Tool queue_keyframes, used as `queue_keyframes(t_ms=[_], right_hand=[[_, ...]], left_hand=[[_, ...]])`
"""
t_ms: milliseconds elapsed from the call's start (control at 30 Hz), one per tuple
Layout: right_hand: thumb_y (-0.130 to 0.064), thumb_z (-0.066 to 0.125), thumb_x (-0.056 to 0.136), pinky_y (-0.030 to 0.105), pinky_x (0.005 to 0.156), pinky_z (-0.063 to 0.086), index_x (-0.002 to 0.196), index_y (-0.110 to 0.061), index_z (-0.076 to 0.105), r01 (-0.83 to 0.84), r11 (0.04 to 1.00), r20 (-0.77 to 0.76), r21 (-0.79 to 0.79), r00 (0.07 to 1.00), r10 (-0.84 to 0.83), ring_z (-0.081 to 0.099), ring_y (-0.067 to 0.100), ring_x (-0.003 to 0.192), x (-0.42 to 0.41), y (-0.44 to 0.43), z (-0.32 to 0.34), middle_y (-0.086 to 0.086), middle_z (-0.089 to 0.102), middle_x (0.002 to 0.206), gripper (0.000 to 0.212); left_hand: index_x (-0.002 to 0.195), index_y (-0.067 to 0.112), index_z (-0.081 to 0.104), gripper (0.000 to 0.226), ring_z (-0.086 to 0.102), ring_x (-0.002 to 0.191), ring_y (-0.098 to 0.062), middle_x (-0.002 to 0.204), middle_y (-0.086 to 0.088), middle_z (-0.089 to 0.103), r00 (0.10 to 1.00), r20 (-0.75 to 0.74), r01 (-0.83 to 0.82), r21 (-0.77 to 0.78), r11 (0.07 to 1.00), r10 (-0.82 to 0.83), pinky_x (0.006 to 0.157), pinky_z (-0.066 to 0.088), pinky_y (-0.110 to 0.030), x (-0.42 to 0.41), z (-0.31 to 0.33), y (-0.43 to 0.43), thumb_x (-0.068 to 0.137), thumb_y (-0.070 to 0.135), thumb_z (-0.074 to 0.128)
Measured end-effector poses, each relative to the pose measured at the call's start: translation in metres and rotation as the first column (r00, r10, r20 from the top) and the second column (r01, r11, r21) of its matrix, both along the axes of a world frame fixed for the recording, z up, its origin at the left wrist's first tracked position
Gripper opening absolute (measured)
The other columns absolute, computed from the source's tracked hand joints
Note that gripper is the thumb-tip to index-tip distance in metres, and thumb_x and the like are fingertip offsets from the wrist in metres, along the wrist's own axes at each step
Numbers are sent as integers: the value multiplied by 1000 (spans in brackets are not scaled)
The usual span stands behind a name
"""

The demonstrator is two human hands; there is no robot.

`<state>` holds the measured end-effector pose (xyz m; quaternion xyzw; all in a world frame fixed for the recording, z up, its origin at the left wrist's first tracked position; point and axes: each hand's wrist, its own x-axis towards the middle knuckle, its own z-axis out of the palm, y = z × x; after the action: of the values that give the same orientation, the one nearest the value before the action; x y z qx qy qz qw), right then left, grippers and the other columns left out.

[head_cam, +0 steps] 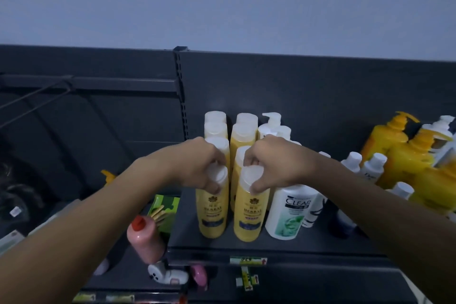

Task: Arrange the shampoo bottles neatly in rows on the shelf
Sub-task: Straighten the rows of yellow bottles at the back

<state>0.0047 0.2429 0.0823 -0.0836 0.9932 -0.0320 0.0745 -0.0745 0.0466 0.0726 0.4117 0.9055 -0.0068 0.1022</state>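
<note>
Two rows of yellow HERBAL shampoo bottles with white caps run front to back on the dark shelf (283,247). My left hand (197,165) grips the white cap of the front left yellow bottle (212,212). The cap of the front right yellow bottle (249,215) is held by my right hand (276,163). Both bottles stand upright near the shelf's front edge. More yellow bottles (243,136) stand behind them, partly hidden by my hands. To their right stands a white CLEAR bottle (290,212).
Small white-capped bottles (372,166) and large yellow pump bottles (404,155) crowd the shelf's right side. A white pump bottle (270,123) stands at the back. A pink bottle with a red cap (145,239) and a green pack (165,212) sit lower left, beyond the shelf's left end.
</note>
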Motion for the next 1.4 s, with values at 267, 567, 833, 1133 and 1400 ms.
queue_keyframes(t_ms=[267,567,833,1133,1400], right_hand=[[-45,86,73,40,80,59,125,-17,71,-21,1000,-15,17,1000,21,66,20,96,-6,4,-4,2,73,102,61],[-54,71,87,25,73,49,129,-25,67,59,992,-115,-115,991,-72,59,6,87,-39,23,18,-8,68,104,51],[-47,84,74,24,56,57,115,-27,72,170,980,144,-104,977,-154,73,19,81,-69,10,2,-1,70,106,48],[-34,84,72,17,41,40,101,-20,79,190,978,59,-86,981,-185,76,28,81,-76,11,-4,6,74,97,33],[-33,83,74,25,51,54,104,-16,79,183,980,24,-83,983,-182,75,27,83,-78,12,-7,9,75,103,35]], left_hand=[[137,34,58,69,54,98,-13,123,7,64,1000,13,26,4,1000,-26,84,53,-31,-4,-2,0,77,54,81],[113,30,69,43,64,87,-5,95,16,67,992,-114,-27,223,974,54,79,57,-30,-43,22,1,87,64,63],[128,37,64,51,58,97,-15,116,8,64,997,-49,-51,111,993,57,82,52,-32,-76,1,24,81,50,75],[127,40,68,53,57,95,-14,113,8,66,997,-7,-69,138,988,71,86,57,-38,-75,-3,24,76,47,80],[127,38,71,52,58,89,-10,106,9,71,1000,9,-31,130,991,30,86,58,-36,-69,-2,23,77,43,83]])
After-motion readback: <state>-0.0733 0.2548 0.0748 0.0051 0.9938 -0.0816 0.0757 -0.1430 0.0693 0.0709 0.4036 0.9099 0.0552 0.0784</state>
